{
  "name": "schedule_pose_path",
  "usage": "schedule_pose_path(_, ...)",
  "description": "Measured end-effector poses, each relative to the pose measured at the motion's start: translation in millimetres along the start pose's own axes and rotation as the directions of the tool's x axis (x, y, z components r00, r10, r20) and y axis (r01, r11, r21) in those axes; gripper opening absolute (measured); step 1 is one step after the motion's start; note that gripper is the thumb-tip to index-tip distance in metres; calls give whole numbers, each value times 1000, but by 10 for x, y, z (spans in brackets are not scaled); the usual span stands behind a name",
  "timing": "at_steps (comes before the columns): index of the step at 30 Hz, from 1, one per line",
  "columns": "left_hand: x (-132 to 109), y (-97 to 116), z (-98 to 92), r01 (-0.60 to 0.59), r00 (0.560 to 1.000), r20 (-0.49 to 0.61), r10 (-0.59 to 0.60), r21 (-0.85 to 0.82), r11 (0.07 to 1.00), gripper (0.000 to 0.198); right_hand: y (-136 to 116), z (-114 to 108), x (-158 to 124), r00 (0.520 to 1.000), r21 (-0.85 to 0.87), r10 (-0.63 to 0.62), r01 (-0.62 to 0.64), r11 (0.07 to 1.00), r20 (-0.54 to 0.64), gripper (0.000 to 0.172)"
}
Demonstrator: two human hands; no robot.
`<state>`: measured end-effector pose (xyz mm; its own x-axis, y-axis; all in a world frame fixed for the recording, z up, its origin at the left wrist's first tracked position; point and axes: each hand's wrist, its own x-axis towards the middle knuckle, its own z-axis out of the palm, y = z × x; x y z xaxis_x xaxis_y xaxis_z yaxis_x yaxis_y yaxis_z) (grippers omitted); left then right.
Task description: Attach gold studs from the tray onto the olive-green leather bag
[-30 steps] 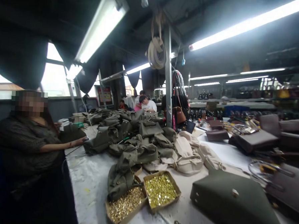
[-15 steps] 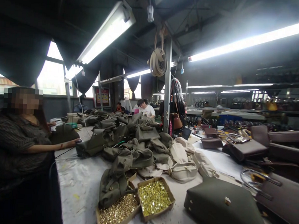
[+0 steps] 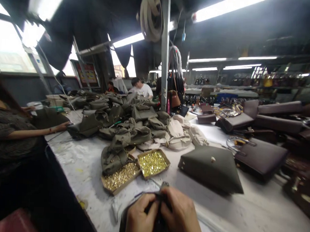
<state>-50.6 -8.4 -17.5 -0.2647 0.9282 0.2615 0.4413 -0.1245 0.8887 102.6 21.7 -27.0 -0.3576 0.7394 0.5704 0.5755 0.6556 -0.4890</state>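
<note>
At 6 o'clock my feed gives me dull, soft-looking dark material (image 3: 160, 227). Beyond it I see glossy gold metallic pieces (image 3: 152, 163) in matt cardboard boxes (image 3: 128, 184). The olive bag (image 3: 206, 170) at 4 o'clock looks smooth, leather-like, its clasp (image 3: 213, 159) shiny metal; at 12, I read the post (image 3: 164, 54) as smooth grey metal.

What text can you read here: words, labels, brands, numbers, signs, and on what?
No readable text.
Red wall board: markings too small and blurred to read.
Dark green bag on the table: no lettering visible.
Dark item in the left hand and right hand: none visible.
</note>
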Motion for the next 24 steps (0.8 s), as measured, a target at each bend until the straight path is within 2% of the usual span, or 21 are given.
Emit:
schedule_pose_path(1,5,-27,2,-89,996,-10,89,38,995,7,-4,-19,3,999,28,35,-35,999,11,22)
schedule_pose_path(3,24,-67,-7,-275,960,0,279,175,945,8,-14,-69,24,996,53,80,-82,995,31,21)
schedule_pose_path(5,58,-75,-36,-450,887,36,460,292,844,8,-20,-119,52,992,82,116,-120,989,54,22)
schedule_pose_path(7,109,-51,-83,-573,796,63,601,395,718,9,-22,-158,65,988,113,138,-145,983,72,23)
schedule_pose_path(9,177,-17,-135,-644,720,94,688,461,611,14,-17,-182,63,986,140,142,-153,978,87,25)
schedule_pose_path(11,252,-1,-180,-707,674,170,719,434,559,18,-5,-194,56,986,162,136,-150,975,97,26)
schedule_pose_path(12,288,-1,-196,-732,666,229,710,385,562,19,4,-196,53,986,173,134,-150,974,99,27)
schedule_pose_path(14,349,-11,-217,-725,687,349,637,281,629,21,24,-192,52,985,194,137,-155,969,100,29)
schedule_pose_path(17,417,13,-226,-561,791,439,427,240,792,18,57,-163,52,982,226,155,-176,958,109,31)
schedule_pose_path(19,472,67,-222,-434,838,467,284,252,865,15,80,-129,48,976,262,181,-207,943,119,31)
schedule_pose_path(21,552,124,-206,-327,843,516,154,263,908,14,100,-96,45,962,326,237,-268,907,133,28)
schedule_pose_path(24,705,155,-155,-204,790,614,4,255,945,19,115,-77,55,930,420,328,-367,830,164,20)
